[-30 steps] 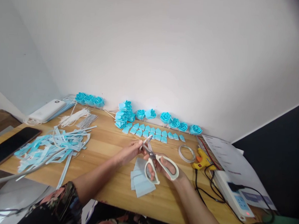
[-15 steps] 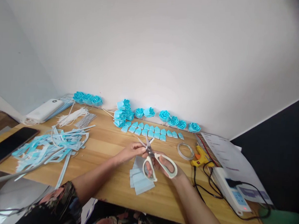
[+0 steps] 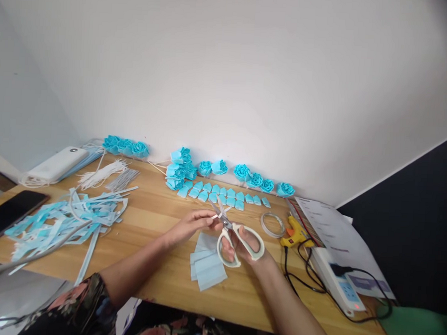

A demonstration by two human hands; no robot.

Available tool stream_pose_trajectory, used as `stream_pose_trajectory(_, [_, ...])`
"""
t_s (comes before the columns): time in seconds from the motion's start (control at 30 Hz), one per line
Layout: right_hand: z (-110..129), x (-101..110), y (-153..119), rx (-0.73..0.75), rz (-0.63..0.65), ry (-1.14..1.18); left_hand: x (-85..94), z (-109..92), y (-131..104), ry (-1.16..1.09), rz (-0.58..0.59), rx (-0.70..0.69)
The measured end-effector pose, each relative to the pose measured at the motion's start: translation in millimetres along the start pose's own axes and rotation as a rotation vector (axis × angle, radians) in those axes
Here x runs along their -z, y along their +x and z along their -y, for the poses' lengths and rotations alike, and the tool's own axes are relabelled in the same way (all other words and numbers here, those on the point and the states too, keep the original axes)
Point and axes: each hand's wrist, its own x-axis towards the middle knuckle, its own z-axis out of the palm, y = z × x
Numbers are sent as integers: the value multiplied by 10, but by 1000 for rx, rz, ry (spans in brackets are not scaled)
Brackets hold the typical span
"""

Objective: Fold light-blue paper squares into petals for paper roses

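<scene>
My right hand [image 3: 245,242] has its thumb and fingers through the white-rimmed handles of a pair of scissors [image 3: 226,222]. The blades are spread apart and point away from me. My left hand [image 3: 195,226] is closed in a pinch beside the blades. Between its fingertips is a small pale strip [image 3: 228,209], which lies across the blades and is partly hidden by them. Below both hands, a few light blue fabric rectangles [image 3: 210,272] overlap on the wooden table [image 3: 157,279]. Beyond the blades lie two rows of cut blue petal pieces [image 3: 222,197].
Blue fabric roses [image 3: 241,172] line the wall. On the left are tangled strips [image 3: 71,219], white cords [image 3: 103,173], a phone [image 3: 11,216] and a white device [image 3: 55,164]. To the right lie a wire coil [image 3: 273,225], a yellow glue gun [image 3: 297,235] and a power strip [image 3: 339,283].
The view has shifted slightly, so the table's things sit a little further left. The scissors have turned a little in my right hand, their blades still apart. My left hand keeps its pinch beside them.
</scene>
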Motion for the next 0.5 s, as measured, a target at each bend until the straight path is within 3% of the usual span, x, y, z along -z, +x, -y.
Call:
stream_pose_trajectory(0.13, [-22,-14,-8,14,17,-34,9,37,25,28,-8,28])
stream_pose_trajectory(0.33, [56,-77,-35,-17,163,-126,85,129,100,-70,-208,17])
stream_pose_trajectory(0.5, [192,-62,-59,94,98,-172,117,93,118,-188,-216,-64])
